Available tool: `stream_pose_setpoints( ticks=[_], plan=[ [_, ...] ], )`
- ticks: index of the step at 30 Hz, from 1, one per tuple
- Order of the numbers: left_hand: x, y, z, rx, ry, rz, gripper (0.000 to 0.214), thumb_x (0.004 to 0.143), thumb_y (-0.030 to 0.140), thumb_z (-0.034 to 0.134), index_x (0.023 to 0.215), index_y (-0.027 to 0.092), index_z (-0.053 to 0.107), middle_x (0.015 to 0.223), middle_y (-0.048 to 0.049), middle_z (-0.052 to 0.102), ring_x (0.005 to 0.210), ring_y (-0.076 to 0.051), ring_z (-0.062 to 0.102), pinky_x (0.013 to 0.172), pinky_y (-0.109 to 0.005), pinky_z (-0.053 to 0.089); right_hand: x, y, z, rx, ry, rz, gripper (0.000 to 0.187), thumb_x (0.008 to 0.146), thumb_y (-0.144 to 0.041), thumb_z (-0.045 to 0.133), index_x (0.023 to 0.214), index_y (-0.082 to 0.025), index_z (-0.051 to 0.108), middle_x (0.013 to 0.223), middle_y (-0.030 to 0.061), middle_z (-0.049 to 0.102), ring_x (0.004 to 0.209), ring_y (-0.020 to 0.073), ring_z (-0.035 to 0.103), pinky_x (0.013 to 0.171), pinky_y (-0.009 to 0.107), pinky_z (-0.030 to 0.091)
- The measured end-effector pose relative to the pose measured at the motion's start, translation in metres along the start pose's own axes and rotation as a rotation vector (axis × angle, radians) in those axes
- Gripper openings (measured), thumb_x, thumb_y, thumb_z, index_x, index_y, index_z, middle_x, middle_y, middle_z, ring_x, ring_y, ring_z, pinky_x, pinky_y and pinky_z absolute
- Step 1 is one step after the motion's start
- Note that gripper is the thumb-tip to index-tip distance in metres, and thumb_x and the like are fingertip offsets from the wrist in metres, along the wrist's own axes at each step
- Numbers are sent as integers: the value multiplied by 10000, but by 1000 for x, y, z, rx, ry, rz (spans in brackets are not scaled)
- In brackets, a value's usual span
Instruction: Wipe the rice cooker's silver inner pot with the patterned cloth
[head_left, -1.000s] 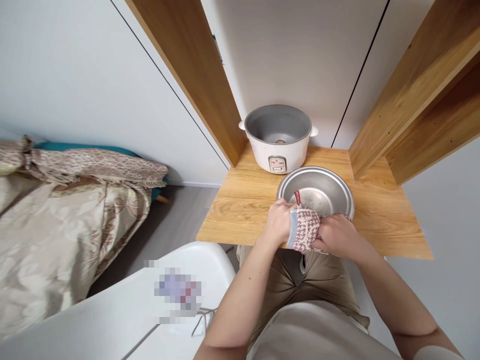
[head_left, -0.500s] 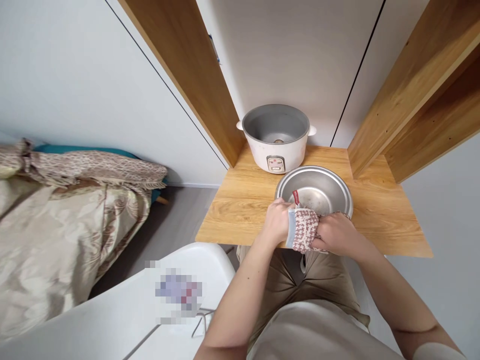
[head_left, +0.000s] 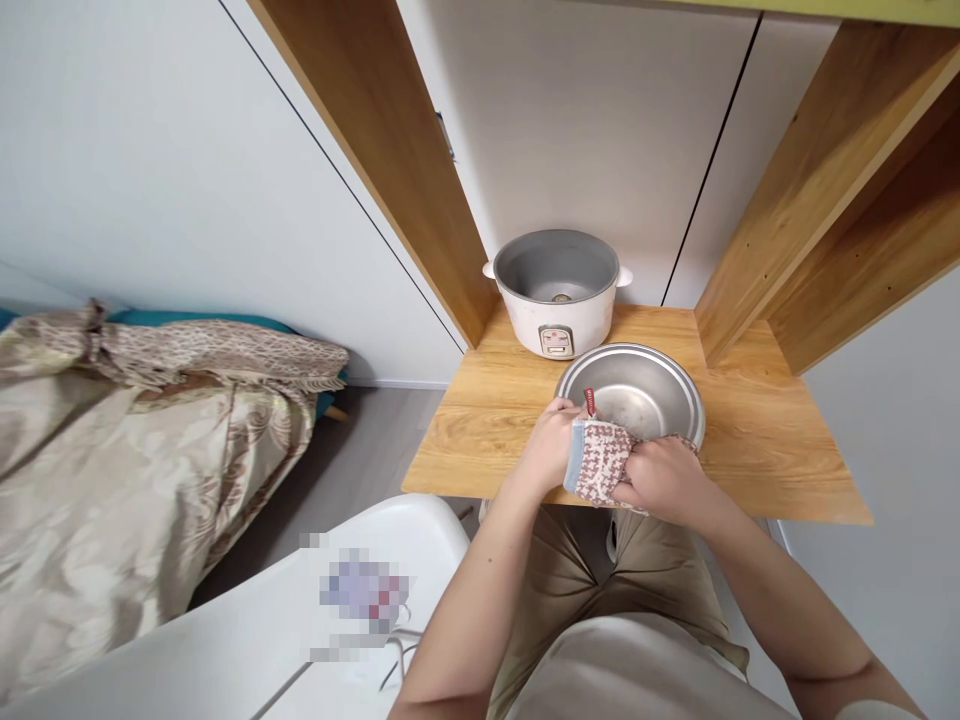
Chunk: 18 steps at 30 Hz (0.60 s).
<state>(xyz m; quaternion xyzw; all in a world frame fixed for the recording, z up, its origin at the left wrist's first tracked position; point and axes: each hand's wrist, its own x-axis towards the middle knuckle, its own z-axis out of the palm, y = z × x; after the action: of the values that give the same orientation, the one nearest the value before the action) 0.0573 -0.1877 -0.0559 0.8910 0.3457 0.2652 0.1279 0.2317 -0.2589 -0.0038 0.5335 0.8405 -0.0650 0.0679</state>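
Observation:
A metal inner pot [head_left: 637, 395] stands on the wooden shelf [head_left: 487, 430] in front of me. A red-and-white patterned cloth [head_left: 604, 460] is pressed against the pot's near rim. My left hand [head_left: 550, 448] grips the cloth's left side at the rim. My right hand [head_left: 660, 480] holds the cloth's right side, fingers closed over it. Behind the pot sits a white rice cooker body [head_left: 556, 290], empty and without a lid.
Wooden side panels [head_left: 390, 150] frame the shelf on the left and right. A white chair [head_left: 300, 610] stands at my lower left. A bed with a beige patterned cover [head_left: 135, 450] lies to the left, across grey floor.
Both hands stay on the cloth at the pot's near rim, shifting only slightly. The view has tilted a little, so everything sits lower in the frame.

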Motion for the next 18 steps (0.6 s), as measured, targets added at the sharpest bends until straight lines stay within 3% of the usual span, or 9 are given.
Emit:
stream_pose_setpoints(
  ticks=[3,8,18],
  plan=[
    [-1,7,1,20,-10,35,258,875,192,473,620,186,513,585,11,592,550,-121,491,728,-311,386,0,0,0,3,3,6,393,871,-494,463,798,-202,715,783,88,722,717,218,670,647,293,411],
    [-1,6,11,155,18,-34,255,879,244,462,643,189,542,498,15,532,460,-130,399,590,-312,333,0,-1,-2,0,-13,12,405,877,-508,454,796,-200,704,774,85,718,716,212,667,651,294,404],
    [5,5,10,247,-145,-196,234,880,319,474,846,173,654,504,-7,543,525,-165,441,572,-288,348,3,-8,-4,27,-11,-21,380,909,-455,433,805,-195,690,772,81,715,685,192,649,629,275,374]
  ],
)
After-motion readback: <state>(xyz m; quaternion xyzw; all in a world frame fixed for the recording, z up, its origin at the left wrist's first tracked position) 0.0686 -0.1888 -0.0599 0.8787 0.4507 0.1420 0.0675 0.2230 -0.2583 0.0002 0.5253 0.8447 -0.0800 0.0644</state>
